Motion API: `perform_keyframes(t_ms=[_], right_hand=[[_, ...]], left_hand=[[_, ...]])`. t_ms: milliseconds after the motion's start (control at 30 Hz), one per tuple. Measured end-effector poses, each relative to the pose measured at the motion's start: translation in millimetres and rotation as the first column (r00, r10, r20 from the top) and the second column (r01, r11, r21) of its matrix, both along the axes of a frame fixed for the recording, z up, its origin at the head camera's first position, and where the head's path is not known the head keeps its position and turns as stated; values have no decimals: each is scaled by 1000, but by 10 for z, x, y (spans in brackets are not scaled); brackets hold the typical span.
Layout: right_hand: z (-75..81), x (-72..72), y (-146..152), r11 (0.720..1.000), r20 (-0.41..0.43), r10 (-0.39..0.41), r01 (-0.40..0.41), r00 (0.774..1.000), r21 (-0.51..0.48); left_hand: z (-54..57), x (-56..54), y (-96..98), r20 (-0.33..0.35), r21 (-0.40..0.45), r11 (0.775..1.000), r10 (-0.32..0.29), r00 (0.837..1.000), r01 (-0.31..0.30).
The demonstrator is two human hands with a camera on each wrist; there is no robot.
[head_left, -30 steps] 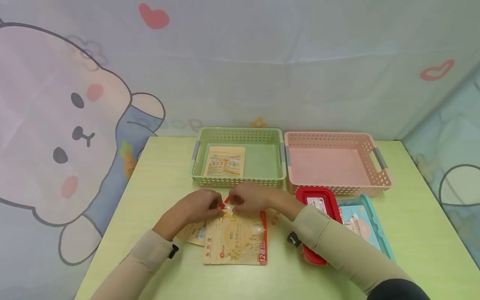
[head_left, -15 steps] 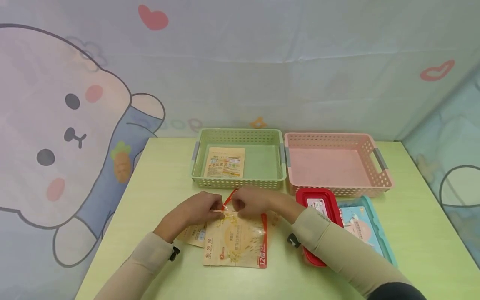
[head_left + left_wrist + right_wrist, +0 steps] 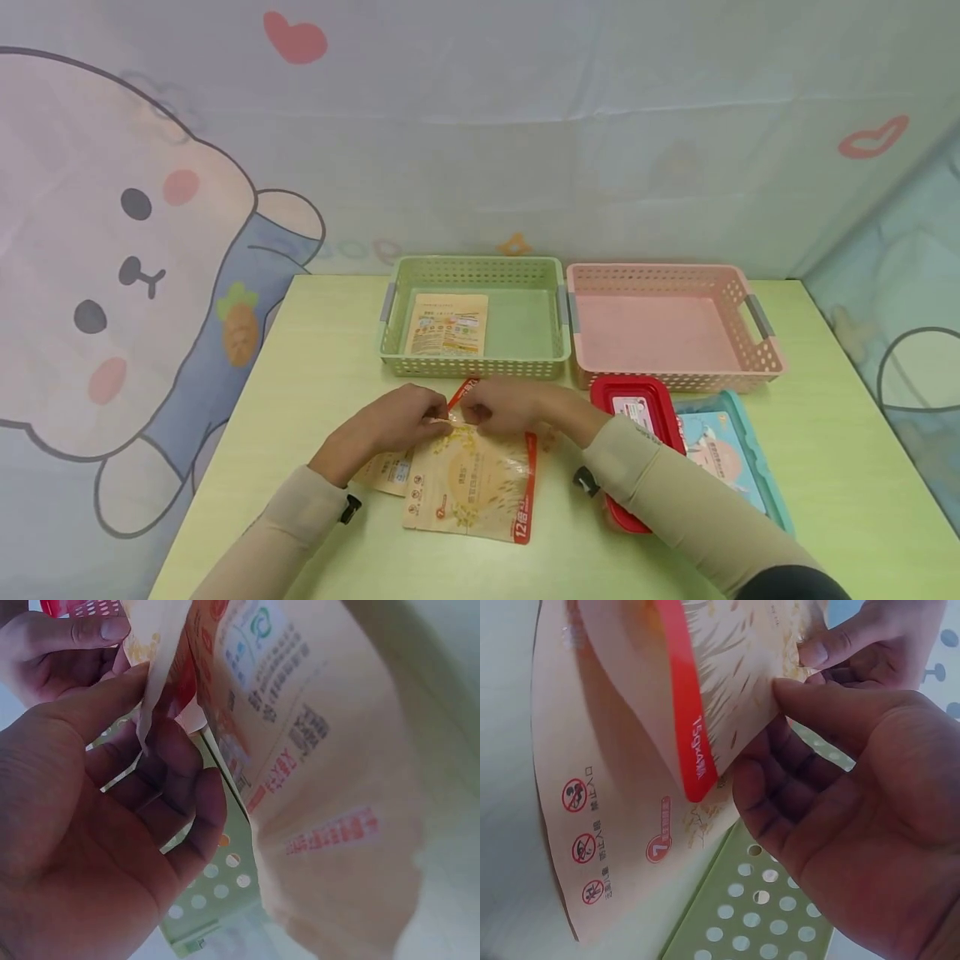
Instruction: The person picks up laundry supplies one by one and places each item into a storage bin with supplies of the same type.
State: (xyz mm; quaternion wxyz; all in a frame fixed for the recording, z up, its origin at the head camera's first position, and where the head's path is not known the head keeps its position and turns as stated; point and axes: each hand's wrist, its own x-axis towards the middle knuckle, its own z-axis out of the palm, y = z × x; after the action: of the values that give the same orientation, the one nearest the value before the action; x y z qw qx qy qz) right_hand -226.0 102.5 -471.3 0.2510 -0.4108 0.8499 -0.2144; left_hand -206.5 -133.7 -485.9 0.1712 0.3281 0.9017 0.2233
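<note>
A beige pouch with a red side strip (image 3: 467, 492) hangs upright from both hands in the head view, printed front toward me. My left hand (image 3: 397, 417) pinches its top edge between thumb and fingers. Along the same edge, my right hand (image 3: 498, 404) pinches the pouch too, its thumb and index finger (image 3: 825, 705) plain in the right wrist view. Behind it lies another beige pouch (image 3: 390, 472), its left corner sticking out; printing on this pouch (image 3: 300, 742) fills much of the left wrist view. The pouch's top edge (image 3: 155, 682) passes between the left thumb and fingers.
A green basket (image 3: 480, 365) holding a beige pouch (image 3: 447, 325) stands at the back, beside a pink basket (image 3: 675, 381). Right of the hands, a red-lidded box (image 3: 633, 400) and a teal-edged box (image 3: 757, 462) lie partly under the right forearm.
The pouch's lower right corner has dropped slightly, so it hangs a little tilted. The right hand has turned a bit, and more of the red strip behind shows between the hands.
</note>
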Motion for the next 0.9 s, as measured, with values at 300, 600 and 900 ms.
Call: perform_keyframes(t_ms=[300, 600, 900], right_hand=[[37, -73, 82, 994, -33, 85, -87, 996, -65], [97, -111, 156, 993, 11, 55, -54, 998, -109], [159, -174, 236, 957, 36, -9, 19, 999, -289]], left_hand=[[4, -8, -33, 17, 91, 996, -2, 1000, 0], [-20, 54, -110, 108, 152, 975, 144, 984, -160], [-35, 28, -172, 243, 333, 889, 242, 939, -315]])
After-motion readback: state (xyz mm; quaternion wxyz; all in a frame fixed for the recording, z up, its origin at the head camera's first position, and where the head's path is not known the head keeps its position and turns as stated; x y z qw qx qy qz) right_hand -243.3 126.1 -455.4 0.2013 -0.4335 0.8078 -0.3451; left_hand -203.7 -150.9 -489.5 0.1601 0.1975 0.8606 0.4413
